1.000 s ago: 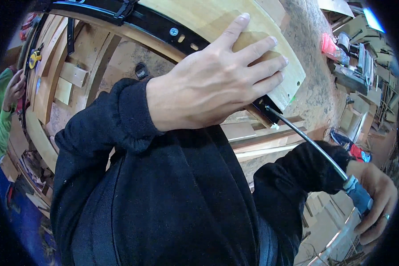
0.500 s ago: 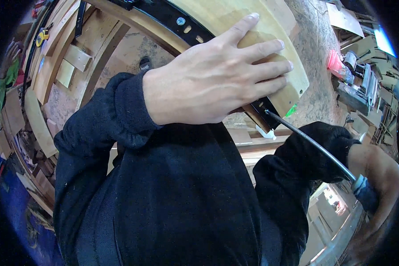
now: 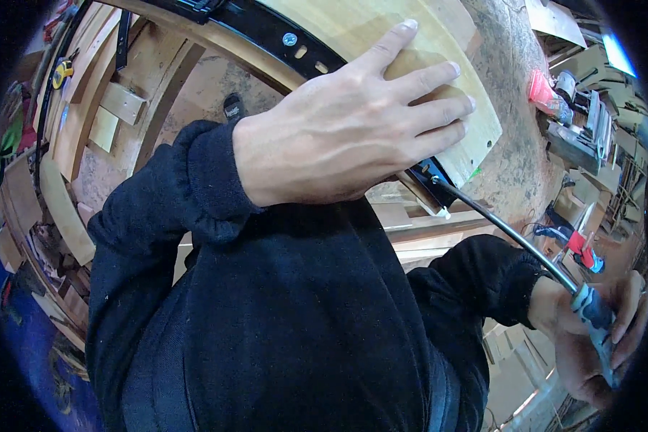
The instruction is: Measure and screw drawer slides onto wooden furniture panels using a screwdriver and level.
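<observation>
Driving a screw into the rail (image 3: pixel 295 50) looks like the step in hand. Left hand (image 3: pixel 353 129) lies flat, fingers spread, palm down on the panel (image 3: pixel 450 86), pressing it steady; it grips nothing. Right hand (image 3: pixel 597 338) is closed around the screwdriver (image 3: pixel 525 245) handle at lower right. The long dark shaft runs up and left, and its tip meets the black rail at the panel's lower edge, just under the left hand's little finger. The screw itself is hidden by hand and rail, so I cannot tell how far it is seated.

Judgement on the next move: the tip has to stay square in the screw head while the handle turns; the shaft is long and held at its far end, so a slip sideways seems the main risk. The left hand's pressure on the panel has to hold against that push.

Surface: the panel is pale wood with a small hole near its corner, and the rail along its edge carries a bright screw and slots. Below lies a rough, dusty floor (image 3: pixel 511 144).

Room: a workshop. Wood offcuts (image 3: pixel 115 115) lie at left, near a yellow tape measure (image 3: pixel 63 70). A red tool (image 3: pixel 582 250) and machinery (image 3: pixel 583 129) are at right, well apart from the work.
</observation>
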`<state>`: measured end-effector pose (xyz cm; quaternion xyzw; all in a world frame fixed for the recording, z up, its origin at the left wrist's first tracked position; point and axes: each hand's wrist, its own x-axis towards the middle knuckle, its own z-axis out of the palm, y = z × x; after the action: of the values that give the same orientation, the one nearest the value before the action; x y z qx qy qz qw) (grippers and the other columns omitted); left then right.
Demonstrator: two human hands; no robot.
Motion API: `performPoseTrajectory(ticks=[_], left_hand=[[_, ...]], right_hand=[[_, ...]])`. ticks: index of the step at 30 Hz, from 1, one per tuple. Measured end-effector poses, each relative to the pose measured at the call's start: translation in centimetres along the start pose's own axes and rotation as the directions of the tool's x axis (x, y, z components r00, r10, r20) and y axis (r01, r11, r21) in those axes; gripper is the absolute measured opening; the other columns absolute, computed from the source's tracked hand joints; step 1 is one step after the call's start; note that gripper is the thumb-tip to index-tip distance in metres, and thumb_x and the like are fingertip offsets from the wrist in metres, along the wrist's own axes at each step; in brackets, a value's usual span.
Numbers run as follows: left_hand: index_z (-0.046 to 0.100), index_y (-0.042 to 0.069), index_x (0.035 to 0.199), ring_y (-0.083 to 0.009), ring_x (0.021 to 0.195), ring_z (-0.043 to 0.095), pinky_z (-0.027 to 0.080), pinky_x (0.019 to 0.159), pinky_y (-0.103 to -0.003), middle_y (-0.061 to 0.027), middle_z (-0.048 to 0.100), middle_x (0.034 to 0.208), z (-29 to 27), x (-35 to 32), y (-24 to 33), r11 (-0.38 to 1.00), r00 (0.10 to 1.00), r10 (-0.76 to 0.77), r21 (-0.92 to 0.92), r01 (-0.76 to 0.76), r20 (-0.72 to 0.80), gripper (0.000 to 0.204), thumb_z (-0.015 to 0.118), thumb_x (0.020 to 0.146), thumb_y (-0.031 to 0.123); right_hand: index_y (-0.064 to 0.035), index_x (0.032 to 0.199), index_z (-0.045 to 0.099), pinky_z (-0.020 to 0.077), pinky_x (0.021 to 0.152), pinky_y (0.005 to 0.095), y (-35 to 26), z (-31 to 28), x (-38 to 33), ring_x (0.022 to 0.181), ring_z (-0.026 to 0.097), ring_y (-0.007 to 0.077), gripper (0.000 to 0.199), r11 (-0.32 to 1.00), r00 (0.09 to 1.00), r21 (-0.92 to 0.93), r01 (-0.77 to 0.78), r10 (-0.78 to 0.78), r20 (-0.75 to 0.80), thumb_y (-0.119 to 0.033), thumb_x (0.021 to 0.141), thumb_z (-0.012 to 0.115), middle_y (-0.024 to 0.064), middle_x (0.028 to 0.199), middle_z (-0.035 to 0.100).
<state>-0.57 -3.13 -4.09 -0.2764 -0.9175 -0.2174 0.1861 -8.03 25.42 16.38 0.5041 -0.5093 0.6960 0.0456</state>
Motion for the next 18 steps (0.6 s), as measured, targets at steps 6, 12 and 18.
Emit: performPoseTrajectory(ticks=[6, 12, 18], left_hand=[[0.062, 0.01, 0.132, -0.0225, 0.129, 0.054, 0.035, 0.115, -0.056, -0.0057, 0.061, 0.133, 0.4, 0.2, 0.0, 1.0, 0.999, 0.019, 0.001, -0.019, -0.032, 0.044, 0.066, 0.09, 0.023], [0.062, 0.009, 0.132, -0.0224, 0.13, 0.052, 0.035, 0.115, -0.056, -0.0066, 0.06, 0.135, 0.6, 0.0, -0.2, 0.999, 0.998, 0.035, -0.014, -0.035, -0.047, 0.043, 0.065, 0.09, 0.021], [0.061, 0.009, 0.134, -0.0225, 0.132, 0.051, 0.033, 0.117, -0.056, -0.0068, 0.059, 0.137, 0.6, 0.1, -0.2, 0.999, 0.999, 0.042, 0.018, -0.042, -0.035, 0.048, 0.068, 0.087, 0.02]], right_hand=[[-0.0031, 0.084, 0.057, 0.0406, 0.066, 0.0295, -0.1, 0.1, -1.7, 0.083, 0.053, 0.0209, 0.057, 0.986, 0.998, -0.162, 0.021, -0.031, -0.062, -0.058, 0.079, 0.075, 0.0106, 0.083, 0.055], [-0.0011, 0.093, 0.056, 0.041, 0.068, 0.0302, 0.3, 0.8, -2.3, 0.084, 0.051, 0.022, 0.073, 0.947, 0.988, -0.32, 0.003, -0.053, -0.147, -0.07, 0.075, 0.074, 0.0118, 0.089, 0.052], [0.0006, 0.101, 0.054, 0.0413, 0.069, 0.0308, 0.3, 1.2, -2.1, 0.086, 0.049, 0.023, 0.087, 0.9, 0.973, -0.436, -0.01, -0.091, -0.211, -0.08, 0.071, 0.073, 0.0128, 0.094, 0.049]])
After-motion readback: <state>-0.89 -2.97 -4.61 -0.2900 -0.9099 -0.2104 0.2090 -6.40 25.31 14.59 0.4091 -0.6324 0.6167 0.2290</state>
